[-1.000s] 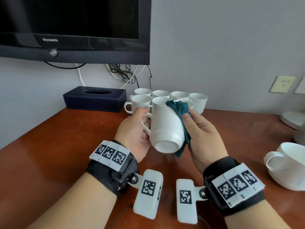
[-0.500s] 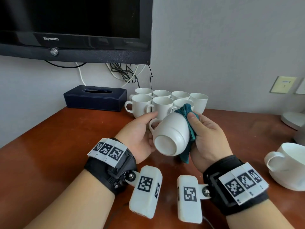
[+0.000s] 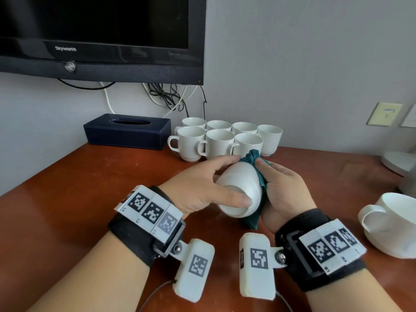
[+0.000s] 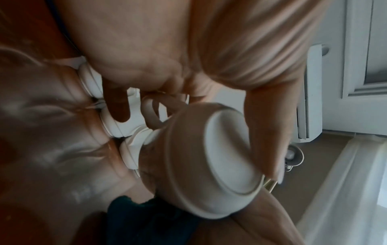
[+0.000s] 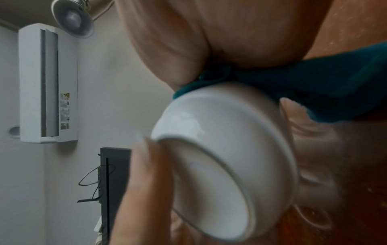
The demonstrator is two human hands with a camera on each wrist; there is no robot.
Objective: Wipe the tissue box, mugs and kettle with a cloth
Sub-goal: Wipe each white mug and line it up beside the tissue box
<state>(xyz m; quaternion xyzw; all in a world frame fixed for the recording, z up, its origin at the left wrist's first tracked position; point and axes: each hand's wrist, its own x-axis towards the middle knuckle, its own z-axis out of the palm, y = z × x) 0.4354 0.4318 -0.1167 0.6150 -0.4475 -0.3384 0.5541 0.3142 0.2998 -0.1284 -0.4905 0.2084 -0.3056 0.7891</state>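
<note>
Since a moment ago the mug (image 3: 242, 188) has tipped flatter at frame centre; left hand (image 3: 198, 190) grips it, right hand (image 3: 283, 190) presses the teal cloth (image 3: 256, 158) against it.

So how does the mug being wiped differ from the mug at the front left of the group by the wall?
The held mug is tipped on its side above the table, base toward the camera; the front-left mug stands upright on the table. The left hand grips the held one while the right hand presses the teal cloth to it; nothing touches the front-left mug. Both are plain white with a handle.
</note>
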